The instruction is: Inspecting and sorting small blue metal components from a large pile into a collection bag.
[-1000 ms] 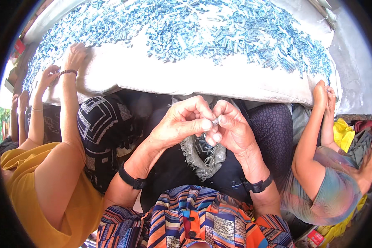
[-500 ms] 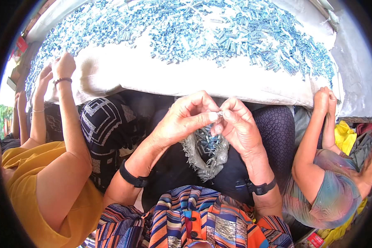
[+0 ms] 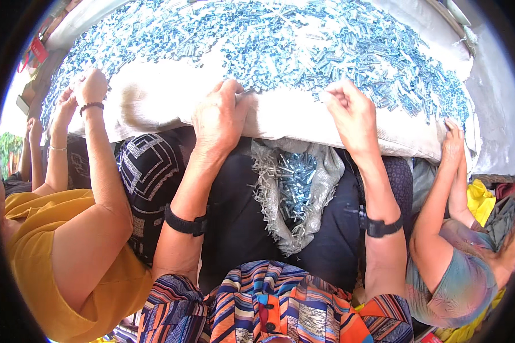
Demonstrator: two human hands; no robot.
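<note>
Yellow cloth (image 3: 480, 200) lies beside grey cloth (image 3: 502, 207) at far right.

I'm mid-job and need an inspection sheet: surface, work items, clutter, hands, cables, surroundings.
Surface: white cloth, bare along much of its near side.
Work items: pile of small blue-silver pieces spread across the cloth; more lie in an open, frayed grey sack at the person's lap.
Clutter: yellow cloth beside dark cloth, far right.
Hands: left hand and right hand apart, at the pile's near edge; grip unclear.
Cables: nothing seen.
Surroundings: co-worker in mustard top at left, another in patterned shirt at right.
</note>
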